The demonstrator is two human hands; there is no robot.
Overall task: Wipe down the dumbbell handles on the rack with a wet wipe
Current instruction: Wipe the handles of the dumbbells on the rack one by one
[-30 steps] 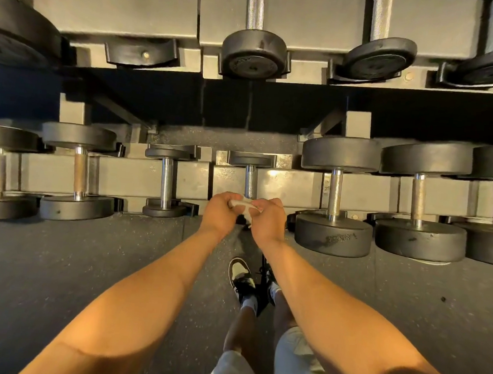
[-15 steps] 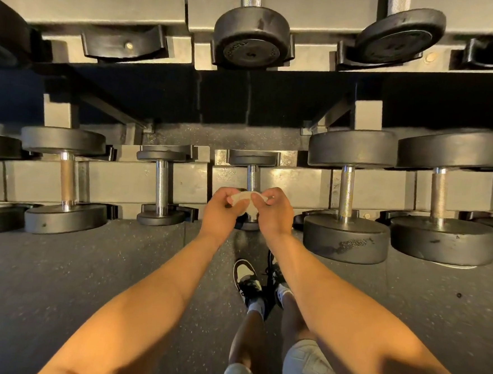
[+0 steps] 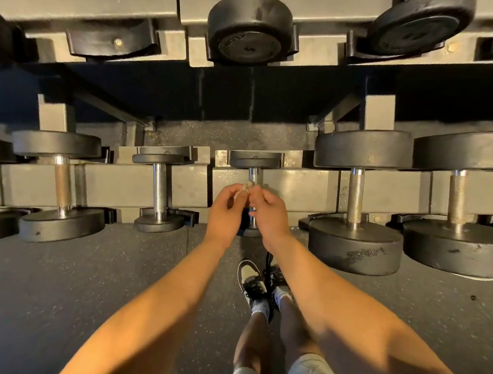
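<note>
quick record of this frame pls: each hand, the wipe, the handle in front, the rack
left hand: fingers pinch one end of the wet wipe
right hand: fingers pinch the other end
wipe contact: cannot tell whether it touches the handle
handle: bare steel, lower part hidden behind both hands
rack: two tiers in view, hands at the lower one

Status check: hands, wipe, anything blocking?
Left hand and right hand both pinch the wet wipe. Held over small dumbbell handle, contact unclear. No obstruction seen.
</note>
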